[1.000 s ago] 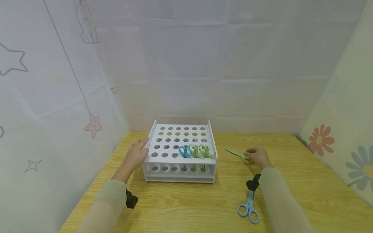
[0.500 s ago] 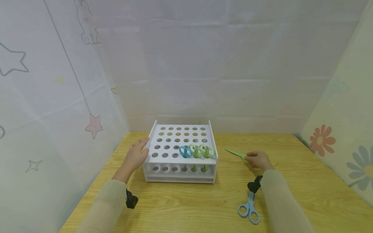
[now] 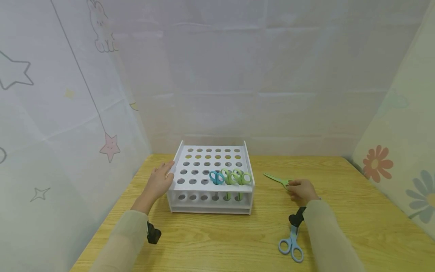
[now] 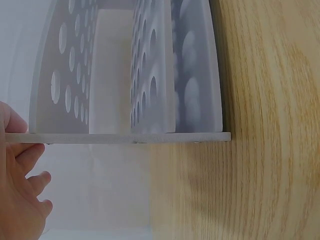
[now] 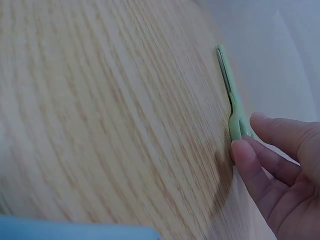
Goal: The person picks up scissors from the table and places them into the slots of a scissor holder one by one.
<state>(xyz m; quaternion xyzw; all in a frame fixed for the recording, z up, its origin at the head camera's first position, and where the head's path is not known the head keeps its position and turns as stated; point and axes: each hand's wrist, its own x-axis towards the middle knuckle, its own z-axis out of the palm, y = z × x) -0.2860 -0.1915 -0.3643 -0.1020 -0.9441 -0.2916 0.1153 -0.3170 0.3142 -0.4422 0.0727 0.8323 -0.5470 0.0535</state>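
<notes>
A white rack (image 3: 210,187) with rows of round holes stands on the table. My left hand (image 3: 159,181) grips its left side panel (image 4: 115,138); in the left wrist view the thumb lies on the inner side and the fingers on the outer. To the right, green scissors (image 3: 276,178) lie on the table, blades pointing left and away. My right hand (image 3: 302,189) pinches their handle end, and its fingers hide most of the loops. In the right wrist view, the green scissors (image 5: 232,95) run up from between the fingertips.
Teal scissors (image 3: 216,177) and two pairs of light green scissors (image 3: 229,176) stand handles-up in the rack's front row. Blue scissors (image 3: 291,245) lie near my right forearm. Patterned sheets (image 3: 217,75) surround the wooden table (image 3: 217,238).
My right hand has shifted slightly right and toward me at the handle of the green scissors. The left hand and the rack stay as they were.
</notes>
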